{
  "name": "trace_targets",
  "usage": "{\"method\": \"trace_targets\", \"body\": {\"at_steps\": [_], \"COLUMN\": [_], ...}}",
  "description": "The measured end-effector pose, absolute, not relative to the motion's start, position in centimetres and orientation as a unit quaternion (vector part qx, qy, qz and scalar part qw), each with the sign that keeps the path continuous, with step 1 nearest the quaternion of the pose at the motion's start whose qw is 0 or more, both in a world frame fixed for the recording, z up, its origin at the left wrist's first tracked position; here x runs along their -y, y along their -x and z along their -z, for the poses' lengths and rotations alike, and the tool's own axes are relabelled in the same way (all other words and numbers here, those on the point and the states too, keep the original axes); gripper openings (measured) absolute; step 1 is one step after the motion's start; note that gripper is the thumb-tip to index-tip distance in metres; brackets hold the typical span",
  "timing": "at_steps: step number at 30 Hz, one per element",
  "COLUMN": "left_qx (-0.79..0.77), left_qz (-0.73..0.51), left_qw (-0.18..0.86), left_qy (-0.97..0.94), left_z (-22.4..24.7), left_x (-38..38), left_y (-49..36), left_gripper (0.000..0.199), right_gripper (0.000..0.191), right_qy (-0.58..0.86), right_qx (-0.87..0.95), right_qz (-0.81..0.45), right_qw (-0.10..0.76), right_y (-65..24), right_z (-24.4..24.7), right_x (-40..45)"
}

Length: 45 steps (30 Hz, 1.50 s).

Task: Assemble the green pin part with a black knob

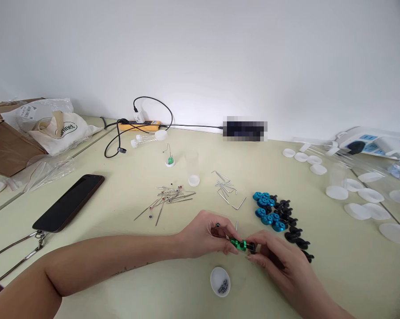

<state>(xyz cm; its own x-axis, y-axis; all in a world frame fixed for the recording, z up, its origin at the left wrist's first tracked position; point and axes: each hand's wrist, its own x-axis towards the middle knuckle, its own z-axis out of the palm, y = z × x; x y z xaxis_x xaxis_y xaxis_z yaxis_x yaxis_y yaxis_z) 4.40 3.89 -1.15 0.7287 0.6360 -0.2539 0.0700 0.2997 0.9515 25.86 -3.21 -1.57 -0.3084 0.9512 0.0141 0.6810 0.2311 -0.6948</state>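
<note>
My left hand (209, 237) pinches a small shiny green metal part (239, 244), with a thin rod running back between the fingers. At its right end, my right hand (283, 261) grips a black round piece (252, 247) that meets the green part. Just below sits a white cap (220, 282) with several small grey screws (223, 286) in it. Blue metal parts (268, 208) and black plastic pieces (293, 232) lie to the right of my hands. Beyond them are bent hex keys (224, 185) and thin metal rods with small coloured beads (168, 198).
A clear tube (192, 166) and a green piece on a white cap (170, 161) stand farther back. White caps (358, 212) and clear tubes spread at right. A phone (70, 201) lies left, near bags (60, 133) and a cardboard box (5, 148). An orange power strip (140, 126) lies along the wall.
</note>
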Motion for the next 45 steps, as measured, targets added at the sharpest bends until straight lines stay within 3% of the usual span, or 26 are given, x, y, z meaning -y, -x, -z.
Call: {"method": "trace_targets", "body": {"at_steps": [16,24,27,31,35,37,40,42,45], "left_qx": [-0.306,-0.311,-0.29,-0.228,-0.499,-0.64,-0.776,-0.808,-0.813], "left_qz": [-0.186,-0.169,-0.191,-0.301,-0.36,-0.323,-0.202,-0.146,-0.154], "left_qw": [0.747,0.697,0.595,0.261,0.049,-0.072,-0.108,-0.054,-0.07], "left_qy": [-0.561,-0.623,-0.725,-0.888,-0.787,-0.694,-0.587,-0.569,-0.557], "left_z": [1.4,1.2,0.8,-0.8,-1.8,-1.4,0.0,0.5,0.1], "left_x": [-3.9,-3.6,-3.2,-3.1,-2.4,-1.6,-0.1,0.8,1.2], "left_y": [-4.3,-3.9,-2.9,0.6,8.0,12.6,18.5,20.8,22.1], "left_gripper": [0.032,0.036,0.042,0.063,0.051,0.055,0.077,0.078,0.08], "right_gripper": [0.023,0.025,0.024,0.028,0.032,0.034,0.037,0.039,0.042], "right_qy": [0.538,0.515,0.51,0.529,0.544,0.548,0.559,0.565,0.571], "right_qx": [0.751,0.774,0.772,0.746,0.725,0.716,0.704,0.699,0.696], "right_qz": [-0.313,-0.315,-0.329,-0.346,-0.362,-0.369,-0.374,-0.372,-0.364], "right_qw": [0.219,0.193,0.192,0.211,0.22,0.225,0.229,0.23,0.238], "right_y": [-25.9,-25.9,-26.1,-26.3,-26.3,-26.3,-26.2,-26.2,-26.2], "right_z": [1.5,1.6,1.6,1.8,2.0,2.1,2.2,2.3,2.4], "right_x": [3.2,3.4,3.5,3.5,3.4,3.3,3.2,3.2,3.1]}}
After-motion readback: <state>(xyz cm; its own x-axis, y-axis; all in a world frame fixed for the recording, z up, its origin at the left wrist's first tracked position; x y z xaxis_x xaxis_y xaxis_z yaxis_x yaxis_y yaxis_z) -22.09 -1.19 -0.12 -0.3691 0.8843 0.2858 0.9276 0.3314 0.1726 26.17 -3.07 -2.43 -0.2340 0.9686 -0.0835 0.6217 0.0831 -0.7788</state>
